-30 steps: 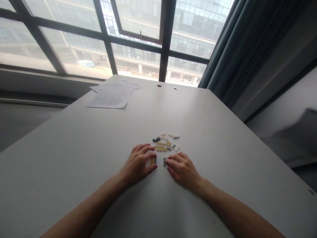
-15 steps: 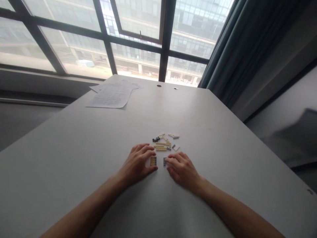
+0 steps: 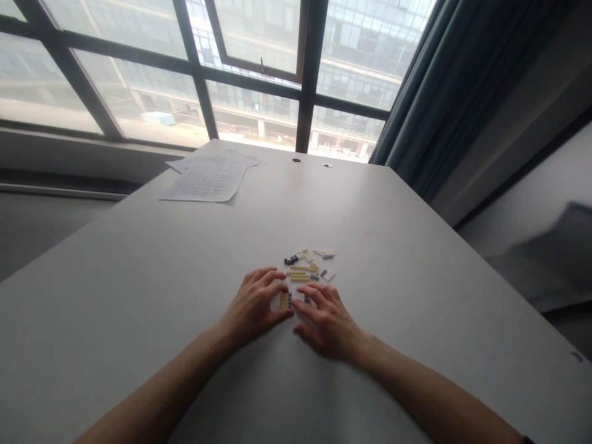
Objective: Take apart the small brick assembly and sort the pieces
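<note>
My left hand (image 3: 259, 300) rests on the table with thumb and fingers apart, curved around the left side of a small block of yellow and grey toy bricks (image 3: 285, 301). Whether its fingertips touch the block I cannot tell. My right hand (image 3: 329, 317) is open, its fingers spread just right of that block. Under and between its fingers a small grey brick piece (image 3: 307, 298) shows in part; the rest of it is hidden. Just beyond both hands lie loose yellow brick strips (image 3: 300, 278) with a grey piece at their right end.
Black pieces (image 3: 291, 260), white bricks (image 3: 327, 253) and a grey-and-white piece (image 3: 328, 274) lie past the yellow strips. Sheets of written paper (image 3: 203, 179) lie at the far left of the white table (image 3: 370, 222). Windows and a dark curtain (image 3: 425, 80) stand behind it.
My right hand has moved left, over the grey brick piece and closer to the yellow and grey block, with its fingers more spread. My left hand has stayed in place.
</note>
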Demonstrator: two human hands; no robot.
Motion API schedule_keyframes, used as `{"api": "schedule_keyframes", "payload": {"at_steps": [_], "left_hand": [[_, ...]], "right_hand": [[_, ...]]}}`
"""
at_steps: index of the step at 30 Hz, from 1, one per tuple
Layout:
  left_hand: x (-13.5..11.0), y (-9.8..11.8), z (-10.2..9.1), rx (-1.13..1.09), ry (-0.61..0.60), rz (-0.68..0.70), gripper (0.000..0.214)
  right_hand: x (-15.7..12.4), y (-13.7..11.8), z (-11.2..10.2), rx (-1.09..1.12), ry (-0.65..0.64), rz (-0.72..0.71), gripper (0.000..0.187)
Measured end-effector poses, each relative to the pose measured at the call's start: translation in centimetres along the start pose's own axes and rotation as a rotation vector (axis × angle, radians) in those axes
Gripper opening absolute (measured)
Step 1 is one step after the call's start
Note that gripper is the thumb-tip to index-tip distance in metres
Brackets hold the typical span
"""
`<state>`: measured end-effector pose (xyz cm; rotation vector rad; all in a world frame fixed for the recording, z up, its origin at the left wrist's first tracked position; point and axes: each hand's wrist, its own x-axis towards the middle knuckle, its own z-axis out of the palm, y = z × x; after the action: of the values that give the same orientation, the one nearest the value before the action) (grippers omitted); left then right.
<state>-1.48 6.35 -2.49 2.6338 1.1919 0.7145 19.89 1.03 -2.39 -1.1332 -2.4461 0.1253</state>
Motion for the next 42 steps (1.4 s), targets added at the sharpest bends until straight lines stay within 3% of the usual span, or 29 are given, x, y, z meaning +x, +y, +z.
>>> {"api": "schedule_keyframes", "payload": {"at_steps": [9, 19, 29, 42], "left_hand": [[-0.1, -0.1, 0.1, -0.018, 0.004, 0.002, 0.032], [0.0, -0.3, 0.3, -0.018, -0.032, 0.012, 0.029], [-0.1, -0.3, 0.2, -0.028, -0.021, 0.026, 0.038], [0.0, -0.4, 0.4, -0.033, -0.015, -0.009, 0.032]], "right_hand": [[0.0, 0.0, -0.2, 0.025, -0.005, 0.017, 0.045], [-0.6, 1.7, -0.6, 0.030, 0.126, 0.205, 0.036], [-0.3, 0.2, -0.1, 0.024, 0.036, 0.015, 0.042], [-0.2, 0.1, -0.1, -0.028, -0.047, 0.018, 0.052]]}}
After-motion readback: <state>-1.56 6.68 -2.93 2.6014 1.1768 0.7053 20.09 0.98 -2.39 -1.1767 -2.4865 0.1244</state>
